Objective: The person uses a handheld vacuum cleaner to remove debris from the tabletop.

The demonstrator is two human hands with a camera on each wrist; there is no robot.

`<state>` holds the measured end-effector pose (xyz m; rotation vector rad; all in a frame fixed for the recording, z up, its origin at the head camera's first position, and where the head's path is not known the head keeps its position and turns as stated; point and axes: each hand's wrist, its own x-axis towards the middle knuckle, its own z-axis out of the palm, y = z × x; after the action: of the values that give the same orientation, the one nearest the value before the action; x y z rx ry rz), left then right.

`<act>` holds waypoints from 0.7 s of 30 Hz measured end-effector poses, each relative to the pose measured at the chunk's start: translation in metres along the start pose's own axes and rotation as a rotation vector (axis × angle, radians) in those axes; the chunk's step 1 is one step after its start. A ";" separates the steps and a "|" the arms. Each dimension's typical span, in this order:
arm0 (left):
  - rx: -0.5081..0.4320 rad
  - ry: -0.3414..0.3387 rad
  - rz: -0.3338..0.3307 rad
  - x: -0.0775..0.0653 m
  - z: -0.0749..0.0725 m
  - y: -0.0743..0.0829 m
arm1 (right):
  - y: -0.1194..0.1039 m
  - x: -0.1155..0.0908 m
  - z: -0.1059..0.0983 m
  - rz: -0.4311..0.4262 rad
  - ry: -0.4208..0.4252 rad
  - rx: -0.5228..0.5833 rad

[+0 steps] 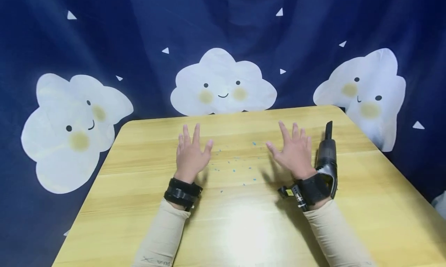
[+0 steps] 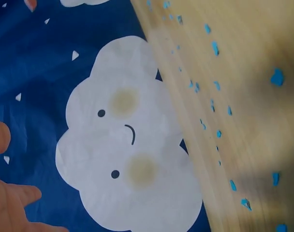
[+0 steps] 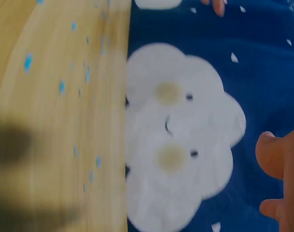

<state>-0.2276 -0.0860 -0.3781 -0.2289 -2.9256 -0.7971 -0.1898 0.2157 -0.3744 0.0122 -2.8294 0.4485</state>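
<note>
Above the wooden table, my left hand [image 1: 191, 156] spreads its fingers with nothing in them. My right hand [image 1: 294, 154], also spread and holding nothing, is nearest to a dark handheld vacuum cleaner [image 1: 326, 154] lying just to its right, partly behind the wrist strap. Small blue scraps [image 1: 234, 170] are scattered on the tabletop between the two hands. In the left wrist view, more of these blue bits [image 2: 277, 77] show beyond the left fingers. The right wrist view shows them too, as blurred blue specks [image 3: 62, 87], with the right thumb [image 3: 271, 154] at the edge.
The light wooden table [image 1: 139, 205] has its far edge against a dark blue curtain [image 1: 146, 19] printed with white clouds. Black straps with small devices [image 1: 182, 193] sit on both wrists. A bright light reflection lies on the near part of the table.
</note>
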 end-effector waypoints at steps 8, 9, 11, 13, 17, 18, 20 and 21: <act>-0.244 -0.095 -0.056 0.011 -0.021 -0.016 | 0.055 -0.016 -0.043 0.079 0.168 0.003; -0.259 -0.099 -0.062 0.012 -0.023 -0.018 | 0.063 -0.019 -0.047 0.100 0.170 0.007; -0.298 -0.103 -0.076 0.014 -0.027 -0.023 | 0.077 -0.027 -0.051 0.151 0.156 0.013; -0.336 -0.097 -0.093 0.016 -0.030 -0.029 | 0.090 -0.035 -0.054 0.208 0.112 0.022; -0.422 -0.091 -0.147 0.016 -0.033 -0.043 | 0.109 -0.051 -0.055 0.293 -0.039 0.042; -0.442 -0.099 -0.165 0.016 -0.033 -0.046 | 0.113 -0.055 -0.055 0.305 -0.064 0.046; -0.468 -0.132 -0.201 0.016 -0.033 -0.053 | 0.119 -0.063 -0.054 0.322 -0.107 0.044; -0.477 -0.152 -0.217 0.016 -0.032 -0.056 | 0.122 -0.068 -0.053 0.330 -0.129 0.038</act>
<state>-0.2512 -0.1481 -0.3760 -0.0030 -2.8790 -1.5733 -0.1167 0.3454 -0.3808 -0.4384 -2.9561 0.5908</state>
